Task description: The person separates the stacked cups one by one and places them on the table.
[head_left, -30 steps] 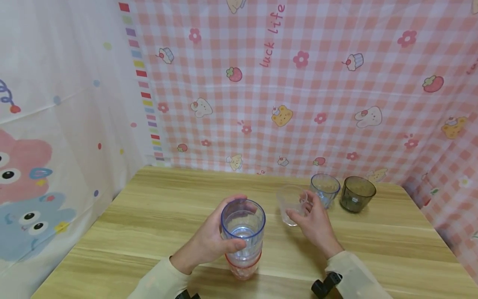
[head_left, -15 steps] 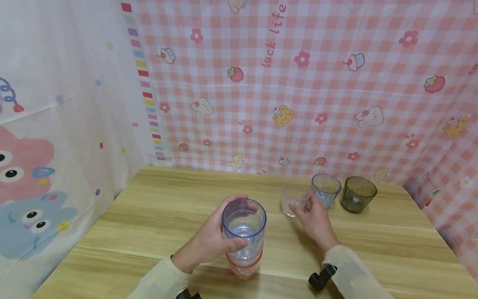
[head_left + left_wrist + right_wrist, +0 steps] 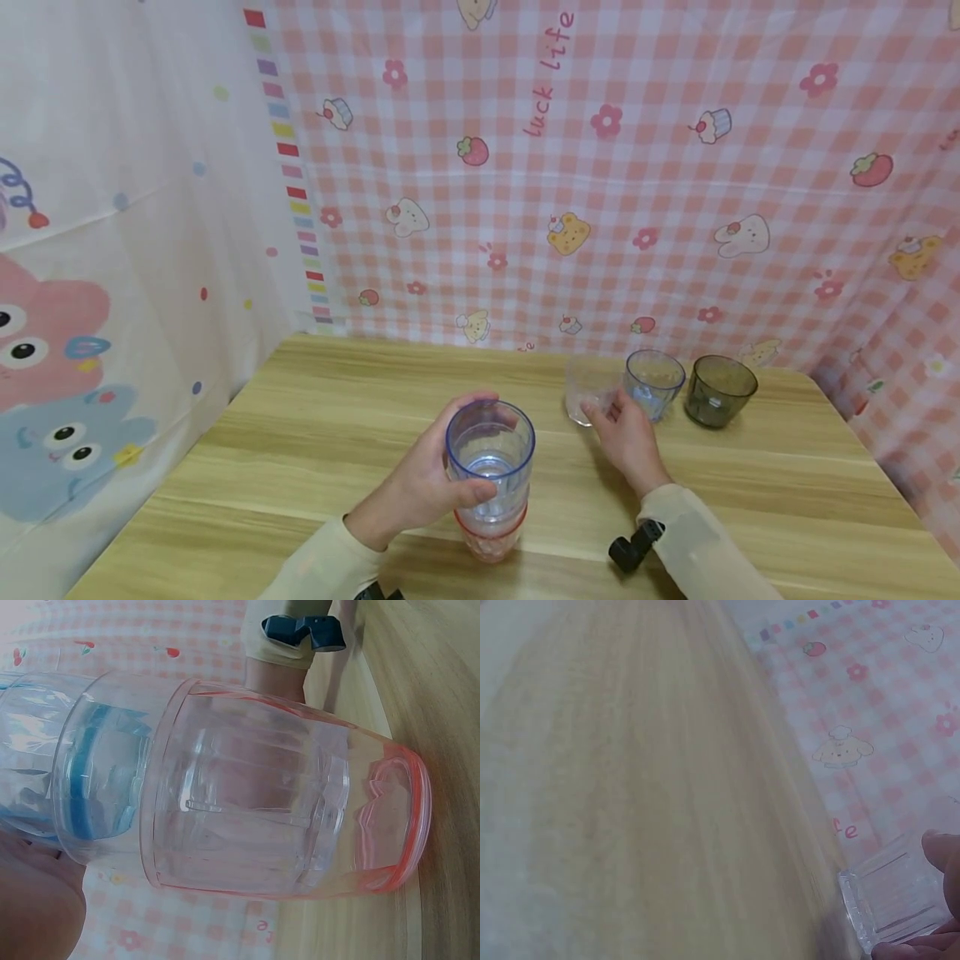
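Note:
In the head view my left hand (image 3: 435, 482) grips a stack of nested plastic cups near the front of the table. A blue-rimmed cup (image 3: 491, 440) is uppermost, a clear cup (image 3: 112, 772) sits below it, and a red-tinted cup (image 3: 390, 817) forms the bottom, its base right at the tabletop. Farther back, my right hand (image 3: 628, 437) holds another clear cup (image 3: 579, 404) by its side, thumb and fingers around it. The right wrist view shows that clear cup's base close to the wood, its upper part hidden behind the fingers (image 3: 949, 859).
Just right of the right hand stands a short blue-rimmed cup (image 3: 656, 385), and beside it a smoky brown cup (image 3: 720, 392). The wooden table (image 3: 322, 417) meets a pink checked cloth (image 3: 450, 208) at the back.
My right hand has carried the clear cup backward and slightly right, toward the cloth, and it now stands left of the short blue-rimmed cup. The left hand and its stack have stayed still.

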`<state>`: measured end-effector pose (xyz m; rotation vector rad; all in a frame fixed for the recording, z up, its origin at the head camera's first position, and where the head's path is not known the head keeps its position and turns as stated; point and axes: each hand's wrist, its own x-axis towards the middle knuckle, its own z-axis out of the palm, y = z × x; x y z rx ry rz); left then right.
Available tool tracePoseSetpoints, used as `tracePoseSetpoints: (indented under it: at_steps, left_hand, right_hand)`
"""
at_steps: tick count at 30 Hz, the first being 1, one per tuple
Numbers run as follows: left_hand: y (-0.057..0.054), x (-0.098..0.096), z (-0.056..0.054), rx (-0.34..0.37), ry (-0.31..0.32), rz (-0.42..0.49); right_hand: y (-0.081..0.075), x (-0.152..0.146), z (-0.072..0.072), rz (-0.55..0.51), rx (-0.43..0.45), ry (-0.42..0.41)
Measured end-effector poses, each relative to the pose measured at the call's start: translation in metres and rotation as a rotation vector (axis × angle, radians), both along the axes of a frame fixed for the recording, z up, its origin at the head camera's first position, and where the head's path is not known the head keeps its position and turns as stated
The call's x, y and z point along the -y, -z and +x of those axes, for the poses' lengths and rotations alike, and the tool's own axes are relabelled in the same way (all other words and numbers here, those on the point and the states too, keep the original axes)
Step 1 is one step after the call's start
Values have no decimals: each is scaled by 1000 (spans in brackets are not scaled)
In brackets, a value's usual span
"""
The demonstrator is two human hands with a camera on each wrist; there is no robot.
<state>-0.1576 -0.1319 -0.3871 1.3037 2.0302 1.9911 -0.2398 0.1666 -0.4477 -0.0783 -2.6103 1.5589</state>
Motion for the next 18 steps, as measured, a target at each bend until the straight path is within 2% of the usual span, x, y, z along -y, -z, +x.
tracePoseSetpoints:
  at_steps: [8,18]
  left_hand:
    - [0,-1,1,-10,2,-4]
    - [1,1,1,-1,-7,-6]
  right_hand:
    - [2,1,-7,51,-42,38]
    - [2,3,-9,28,-42,32]
